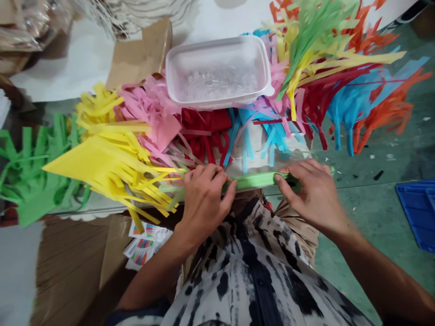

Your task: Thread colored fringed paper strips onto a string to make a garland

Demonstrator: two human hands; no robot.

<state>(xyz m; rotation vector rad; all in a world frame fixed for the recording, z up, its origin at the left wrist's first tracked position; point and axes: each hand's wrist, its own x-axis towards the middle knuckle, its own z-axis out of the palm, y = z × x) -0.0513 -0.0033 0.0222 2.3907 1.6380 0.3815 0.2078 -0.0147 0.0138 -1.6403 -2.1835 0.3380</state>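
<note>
A narrow light-green folded strip (254, 181) lies along the near edge of the table, with fringed ends showing past my left hand. My left hand (209, 192) presses on its left part, fingers curled and thumb against it. On the right end, my right hand (307, 190) grips it between thumb and curled fingers. Just left of my left hand is a yellow fringed piece (98, 158) with a pointed end. Behind the strip lie red fringe (207, 131) and blue fringe (275, 136).
A white plastic tub (217, 97) of small clear pieces stands behind my hands. Around it are pink fringe (149, 108), green fringe (44, 176) and orange fringe (387, 113). Brown cardboard (136, 59) sits at the back. A blue crate (419, 213) rests at right; printed cards (144, 246) lie below the table edge.
</note>
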